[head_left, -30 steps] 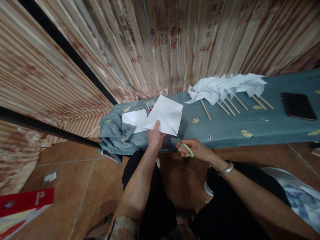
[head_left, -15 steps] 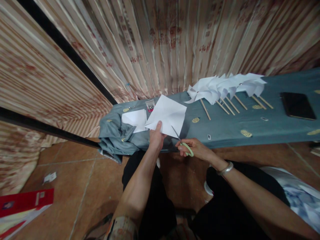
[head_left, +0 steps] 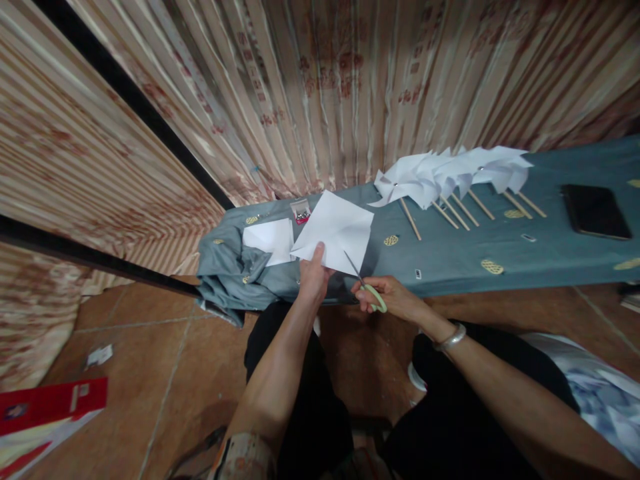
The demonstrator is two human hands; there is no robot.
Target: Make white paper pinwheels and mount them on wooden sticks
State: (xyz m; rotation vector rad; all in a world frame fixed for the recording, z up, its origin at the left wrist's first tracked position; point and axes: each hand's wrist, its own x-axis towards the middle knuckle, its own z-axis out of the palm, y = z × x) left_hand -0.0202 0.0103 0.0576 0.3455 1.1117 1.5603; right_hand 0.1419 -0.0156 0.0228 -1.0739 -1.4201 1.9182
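Note:
A square sheet of white paper [head_left: 336,227] is pinched at its near edge by my left hand [head_left: 314,273], thumb on top. My right hand [head_left: 383,295] is closed around the light green handles of a pair of scissors [head_left: 374,298]. The blades lie across the paper's near right corner, pointing toward its middle. Left of the held sheet, more white paper [head_left: 270,239] rests on the cloth, partly under a fold. A small box of metal bits [head_left: 301,211] sits just behind the held sheet.
Several white paper pinwheels [head_left: 455,175] on wooden sticks lie in a row at the back right of the cloth-covered table [head_left: 450,260]. A black tablet or phone [head_left: 596,211] is farther right. Behind hangs a patterned curtain [head_left: 340,100]; a dark pole [head_left: 135,100] slants at left.
The paper, the scissors and both hands stay almost in place. More of the small box shows beside the sheet's edge.

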